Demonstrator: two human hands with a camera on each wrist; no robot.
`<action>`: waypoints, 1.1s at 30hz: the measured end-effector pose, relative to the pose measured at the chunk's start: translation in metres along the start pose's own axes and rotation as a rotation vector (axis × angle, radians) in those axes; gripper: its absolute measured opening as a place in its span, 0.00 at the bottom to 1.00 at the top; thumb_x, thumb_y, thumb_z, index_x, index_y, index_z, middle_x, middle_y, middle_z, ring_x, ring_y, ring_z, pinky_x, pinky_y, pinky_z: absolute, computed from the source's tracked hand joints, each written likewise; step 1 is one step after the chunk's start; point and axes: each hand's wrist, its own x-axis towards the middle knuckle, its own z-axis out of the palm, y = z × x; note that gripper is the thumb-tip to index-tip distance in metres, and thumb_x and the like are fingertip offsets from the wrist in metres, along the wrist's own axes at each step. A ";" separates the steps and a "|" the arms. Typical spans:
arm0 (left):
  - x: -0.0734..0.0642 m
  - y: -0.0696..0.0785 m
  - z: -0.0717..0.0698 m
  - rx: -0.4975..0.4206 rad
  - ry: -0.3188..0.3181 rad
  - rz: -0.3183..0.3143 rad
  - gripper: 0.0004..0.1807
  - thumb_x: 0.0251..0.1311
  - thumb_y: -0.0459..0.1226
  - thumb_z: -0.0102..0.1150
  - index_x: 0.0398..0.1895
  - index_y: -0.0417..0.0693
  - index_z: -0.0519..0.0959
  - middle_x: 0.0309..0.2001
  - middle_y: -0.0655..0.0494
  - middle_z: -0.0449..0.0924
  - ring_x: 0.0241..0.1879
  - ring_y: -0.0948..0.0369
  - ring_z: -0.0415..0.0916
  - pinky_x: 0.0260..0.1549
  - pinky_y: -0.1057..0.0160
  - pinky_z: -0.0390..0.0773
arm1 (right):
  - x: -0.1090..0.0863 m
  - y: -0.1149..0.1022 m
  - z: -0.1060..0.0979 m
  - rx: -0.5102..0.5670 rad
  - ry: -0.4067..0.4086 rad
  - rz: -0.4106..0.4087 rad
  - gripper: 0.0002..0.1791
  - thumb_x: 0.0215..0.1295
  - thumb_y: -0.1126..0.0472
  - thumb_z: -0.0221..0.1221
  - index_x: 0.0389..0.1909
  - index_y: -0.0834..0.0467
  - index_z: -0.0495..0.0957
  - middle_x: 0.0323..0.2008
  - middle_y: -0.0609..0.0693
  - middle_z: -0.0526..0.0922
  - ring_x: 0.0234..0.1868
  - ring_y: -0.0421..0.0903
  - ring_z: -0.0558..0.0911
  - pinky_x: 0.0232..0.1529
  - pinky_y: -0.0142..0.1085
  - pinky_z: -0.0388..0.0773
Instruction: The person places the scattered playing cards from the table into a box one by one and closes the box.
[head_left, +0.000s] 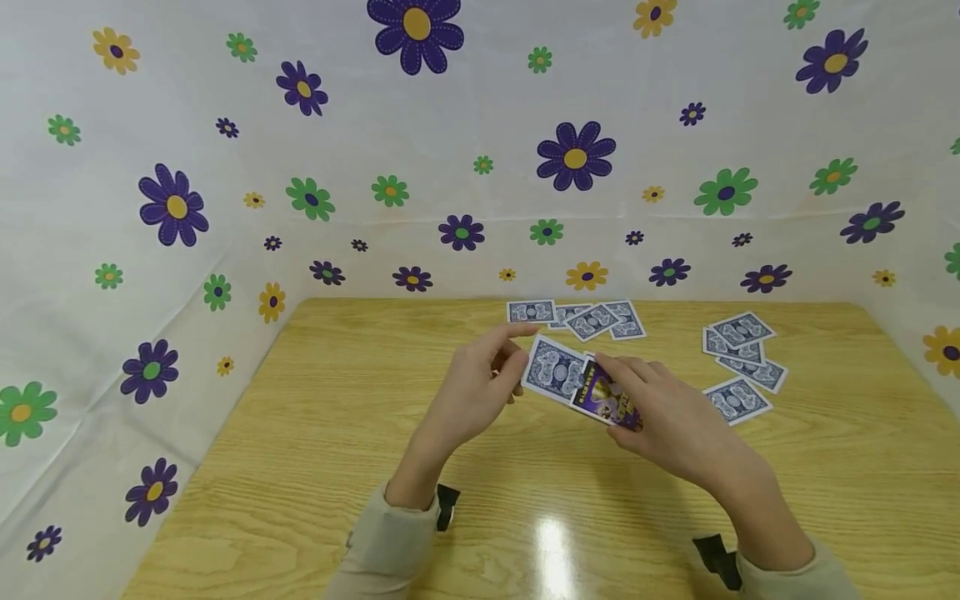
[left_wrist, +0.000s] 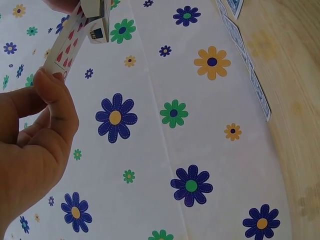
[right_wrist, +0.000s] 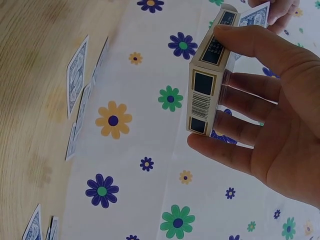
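Card: ctr of head view, tilted, blue back up, held above bench.
Face: red hearts, upper left of L wrist view.
L grip: pinching card at its left end, thumb + finger.
Box: just right of card & touching it, purple front w/ yellow lettering; barcode on its end in R wrist view. Card's right end meets box; how much sits inside, can't tell.
R grip: clasped round box, thumb on one side, fingers on the other.
Back cards: 4, blue backs up, loose overlapping row near bench's far edge, just above ctr.
Side cards: 4, same backs up, overlapping, right of R grip in head view.
Bench: pale wood grain, lower half of frame, bright glare at btm ctr.
Sleeves: light, lower frame, one per arm.
Straps: black, by both wrists.
Cloth: white, purple/green/yellow flowers, upper frame + left side.
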 end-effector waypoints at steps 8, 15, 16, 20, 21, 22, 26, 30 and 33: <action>0.002 -0.004 0.007 0.006 0.009 0.007 0.13 0.70 0.28 0.51 0.54 0.40 0.78 0.28 0.53 0.78 0.21 0.62 0.73 0.18 0.68 0.75 | 0.000 0.000 0.001 -0.003 -0.005 0.006 0.46 0.54 0.58 0.73 0.72 0.59 0.63 0.62 0.60 0.75 0.58 0.59 0.77 0.52 0.53 0.79; 0.001 -0.001 0.015 0.011 -0.026 0.000 0.12 0.70 0.29 0.52 0.53 0.40 0.78 0.30 0.54 0.79 0.23 0.62 0.74 0.18 0.68 0.74 | 0.000 0.000 0.001 0.001 0.011 -0.007 0.45 0.53 0.59 0.73 0.72 0.60 0.64 0.61 0.60 0.76 0.56 0.59 0.78 0.49 0.51 0.81; 0.001 0.000 0.016 0.020 -0.029 0.001 0.12 0.70 0.30 0.52 0.53 0.40 0.78 0.30 0.54 0.79 0.24 0.62 0.74 0.18 0.69 0.74 | 0.000 0.001 0.001 0.002 0.012 -0.007 0.45 0.53 0.59 0.73 0.72 0.60 0.64 0.61 0.60 0.76 0.56 0.58 0.78 0.48 0.51 0.81; 0.000 0.002 0.021 0.089 -0.036 0.024 0.14 0.69 0.31 0.54 0.56 0.40 0.78 0.33 0.55 0.80 0.27 0.64 0.75 0.22 0.69 0.76 | 0.000 0.001 0.000 0.009 0.009 -0.001 0.45 0.54 0.59 0.73 0.72 0.60 0.64 0.61 0.60 0.75 0.56 0.59 0.78 0.49 0.52 0.81; 0.000 0.002 0.023 0.112 -0.038 0.037 0.15 0.69 0.31 0.54 0.56 0.39 0.78 0.33 0.55 0.81 0.28 0.64 0.75 0.24 0.69 0.77 | 0.000 0.001 0.000 0.010 0.010 0.000 0.45 0.54 0.59 0.73 0.72 0.60 0.64 0.61 0.61 0.75 0.56 0.59 0.78 0.49 0.52 0.81; 0.000 0.003 0.024 0.135 -0.040 0.048 0.15 0.69 0.30 0.54 0.56 0.38 0.78 0.34 0.54 0.81 0.28 0.64 0.75 0.24 0.69 0.77 | 0.000 0.001 0.000 0.013 0.012 -0.001 0.45 0.54 0.59 0.73 0.72 0.60 0.64 0.61 0.61 0.75 0.56 0.59 0.78 0.49 0.52 0.81; -0.002 0.006 0.030 0.230 -0.060 0.076 0.15 0.69 0.31 0.55 0.57 0.38 0.78 0.38 0.52 0.83 0.26 0.65 0.72 0.25 0.70 0.76 | 0.000 0.001 -0.001 0.014 0.022 -0.012 0.44 0.53 0.60 0.73 0.71 0.61 0.64 0.61 0.61 0.76 0.56 0.60 0.78 0.49 0.52 0.81; -0.003 0.009 0.034 0.288 -0.095 0.081 0.15 0.70 0.32 0.54 0.56 0.40 0.79 0.41 0.52 0.85 0.21 0.68 0.68 0.21 0.72 0.72 | 0.000 0.002 -0.001 0.013 0.024 -0.014 0.44 0.53 0.60 0.73 0.71 0.61 0.64 0.61 0.61 0.76 0.55 0.60 0.79 0.48 0.51 0.81; -0.006 0.011 0.037 0.313 -0.123 0.092 0.15 0.70 0.32 0.54 0.57 0.41 0.79 0.40 0.52 0.85 0.18 0.70 0.65 0.17 0.74 0.69 | 0.001 0.002 0.000 0.014 0.022 -0.011 0.44 0.54 0.60 0.73 0.71 0.61 0.64 0.61 0.61 0.76 0.55 0.60 0.79 0.48 0.51 0.81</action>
